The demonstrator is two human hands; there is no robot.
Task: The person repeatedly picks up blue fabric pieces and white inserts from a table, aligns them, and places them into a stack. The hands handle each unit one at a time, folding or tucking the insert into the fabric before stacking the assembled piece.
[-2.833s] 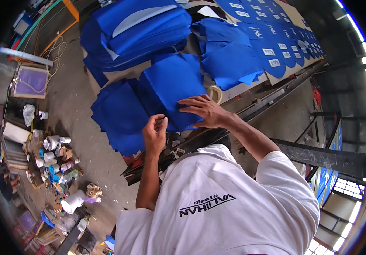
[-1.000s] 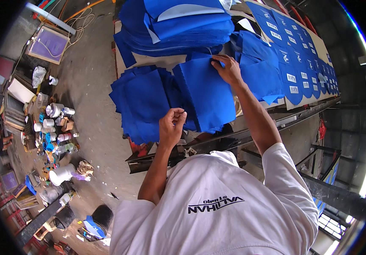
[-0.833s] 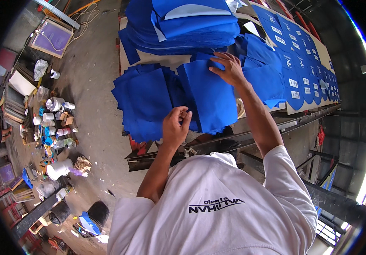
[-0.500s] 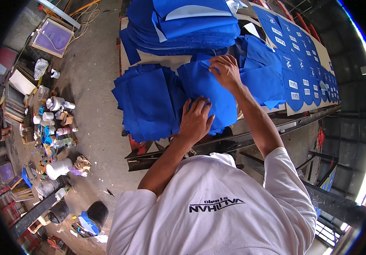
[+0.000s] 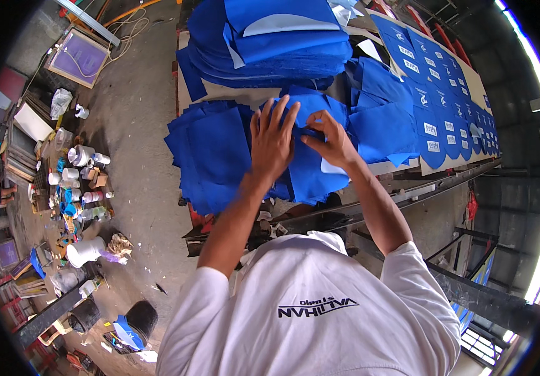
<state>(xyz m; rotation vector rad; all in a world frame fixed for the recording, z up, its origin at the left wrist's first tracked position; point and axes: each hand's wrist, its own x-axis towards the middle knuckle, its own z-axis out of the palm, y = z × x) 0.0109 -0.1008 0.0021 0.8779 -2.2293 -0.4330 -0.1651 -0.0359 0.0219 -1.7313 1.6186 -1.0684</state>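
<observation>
A middle stack of blue fabric pieces point(image 5: 319, 178) lies right in front of me on the table. My left hand point(image 5: 273, 141) rests over its left side, fingers stretched and a little spread. With thumb and forefinger bent together, my right hand point(image 5: 334, 143) pinches the lifted edge of the top fabric piece, which curls between my two hands. To the left sits another uneven stack of blue fabric point(image 5: 212, 156), and to the right a third, looser stack point(image 5: 379, 128). Just what lies under my left palm is hidden.
A tall pile of larger blue fabric sheets point(image 5: 270, 53) stands behind the stacks. Printed blue panels point(image 5: 436, 119) lie on a board at right. A dark metal rail point(image 5: 370, 203) runs along the table's near edge. Jars and tubs point(image 5: 72, 182) crowd the floor at left.
My right hand has drawn the top piece's far edge nearer, folding it up. My left hand has moved farther away and its fingers have straightened. A pale patch now shows below my right hand.
</observation>
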